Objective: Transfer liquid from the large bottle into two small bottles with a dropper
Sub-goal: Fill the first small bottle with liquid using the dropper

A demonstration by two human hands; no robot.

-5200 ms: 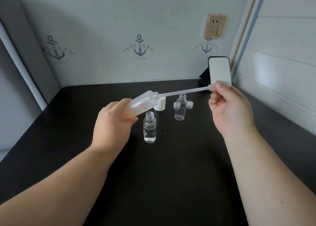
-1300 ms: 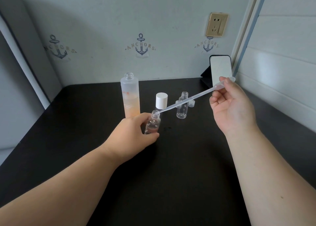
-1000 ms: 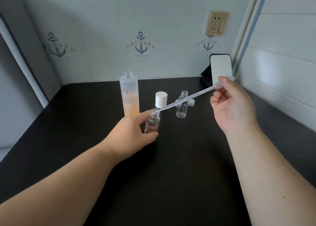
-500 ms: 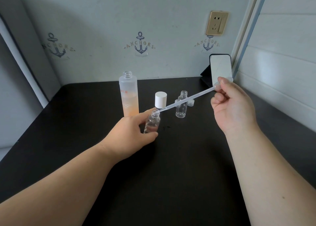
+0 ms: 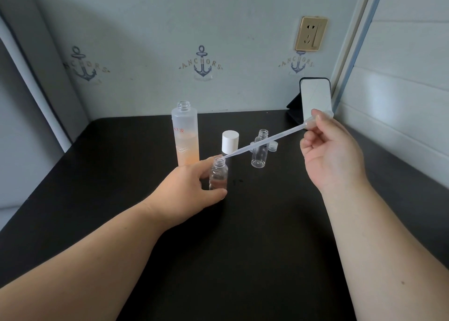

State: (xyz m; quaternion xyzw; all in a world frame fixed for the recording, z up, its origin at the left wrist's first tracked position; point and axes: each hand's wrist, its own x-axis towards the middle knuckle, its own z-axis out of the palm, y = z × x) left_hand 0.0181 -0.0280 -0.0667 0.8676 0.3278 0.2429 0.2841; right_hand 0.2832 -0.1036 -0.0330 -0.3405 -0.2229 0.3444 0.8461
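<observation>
- Nothing much shifts since a moment ago: my right hand still pinches the slim translucent dropper, tip at the mouth of the near small bottle.
- My left hand grips that clear bottle on the black worktop.
- Frosted large bottle stands uncapped behind.

Blk table, wht cap, maybe peach liq.

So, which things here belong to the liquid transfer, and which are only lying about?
Part of the job: large bottle, dropper, near small bottle held by the left hand, far small bottle, right hand, white cap, small clear caps.

Lying about: phone, wall socket.
</observation>
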